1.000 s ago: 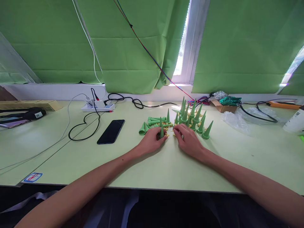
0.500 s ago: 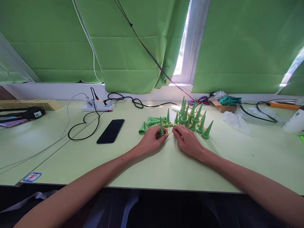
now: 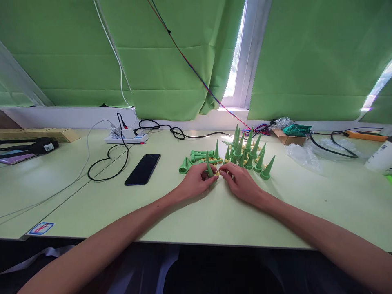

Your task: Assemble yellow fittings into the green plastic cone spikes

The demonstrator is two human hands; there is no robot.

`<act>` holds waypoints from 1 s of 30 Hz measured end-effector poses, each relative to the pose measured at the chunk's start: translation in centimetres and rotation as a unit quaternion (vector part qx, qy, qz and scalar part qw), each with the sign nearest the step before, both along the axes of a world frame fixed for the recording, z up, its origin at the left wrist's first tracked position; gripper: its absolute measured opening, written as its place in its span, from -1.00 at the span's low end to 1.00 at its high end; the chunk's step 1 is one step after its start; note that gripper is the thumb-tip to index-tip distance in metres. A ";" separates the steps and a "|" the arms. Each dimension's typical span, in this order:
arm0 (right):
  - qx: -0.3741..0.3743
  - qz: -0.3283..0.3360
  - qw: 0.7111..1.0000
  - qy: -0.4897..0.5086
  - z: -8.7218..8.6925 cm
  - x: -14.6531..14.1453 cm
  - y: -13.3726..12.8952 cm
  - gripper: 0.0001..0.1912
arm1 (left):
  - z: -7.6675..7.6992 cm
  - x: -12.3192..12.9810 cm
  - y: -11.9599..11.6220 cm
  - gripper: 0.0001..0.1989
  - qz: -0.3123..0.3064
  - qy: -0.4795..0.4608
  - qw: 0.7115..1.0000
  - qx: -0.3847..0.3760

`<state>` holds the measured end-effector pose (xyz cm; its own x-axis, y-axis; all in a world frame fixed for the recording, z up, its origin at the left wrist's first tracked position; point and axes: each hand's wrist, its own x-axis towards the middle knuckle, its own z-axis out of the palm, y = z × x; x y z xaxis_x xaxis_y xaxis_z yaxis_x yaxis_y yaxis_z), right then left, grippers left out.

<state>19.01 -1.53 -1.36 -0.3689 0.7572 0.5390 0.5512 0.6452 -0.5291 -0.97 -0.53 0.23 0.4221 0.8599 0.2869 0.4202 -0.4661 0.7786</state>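
A green plastic cone spike (image 3: 209,166) stands in the grip of my left hand (image 3: 196,179), its point tilted slightly away. Small yellowish pieces (image 3: 217,173) sit at that hand's fingertips, by the cone's base. My right hand (image 3: 240,179) is closed in a pinch at the same spot, its fingertips at a small yellow piece that they partly hide. Several green cones (image 3: 238,149) stand upright in a cluster just behind my right hand. More green cones (image 3: 202,155) lie on their sides behind my left hand, with small yellow pieces scattered among them.
A black phone (image 3: 142,169) lies on the pale table (image 3: 190,220) to the left. Behind it are a white power strip (image 3: 126,135) and looping black cable (image 3: 107,163). At the right are a small cardboard box (image 3: 288,137), clear plastic wrap (image 3: 303,157) and a white bottle (image 3: 379,157).
My right hand has moved slightly left, bringing its fingertips closer to the left hand's. The cone in my left hand has tilted a little.
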 end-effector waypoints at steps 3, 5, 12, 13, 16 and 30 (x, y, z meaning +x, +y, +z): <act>-0.001 0.005 1.000 0.008 0.0 0.0 0.0 -0.85 | 0.1 0.0 -0.1 -0.71 -0.002 -0.002 1.000 -0.007; -0.004 0.004 1.000 0.014 0.0 0.0 0.0 -0.86 | 0.1 0.0 -0.1 -0.72 -0.001 -0.006 1.000 -0.005; -0.008 -0.003 1.000 0.022 0.5 -0.1 -0.2 -0.83 | 0.2 0.0 -0.2 -0.73 0.000 -0.019 1.000 0.002; -0.010 -0.002 1.000 0.022 0.6 -0.1 -0.3 -0.83 | 0.2 0.0 -0.2 -0.73 -0.001 -0.022 1.000 0.002; -0.015 0.002 1.000 0.022 0.6 -0.1 -0.3 -0.82 | 0.3 0.1 -0.3 -0.72 -0.002 -0.025 1.000 0.000; -0.036 0.000 0.999 0.013 0.8 -0.1 -0.4 -0.76 | 0.4 0.1 -0.5 -0.70 -0.009 -0.011 1.000 -0.019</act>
<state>18.92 -1.90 -0.56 -0.3548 0.7942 0.4933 0.5362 0.6051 -0.5885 -0.90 -0.98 0.64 0.4312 0.8626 0.2643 0.3947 -0.4438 0.8045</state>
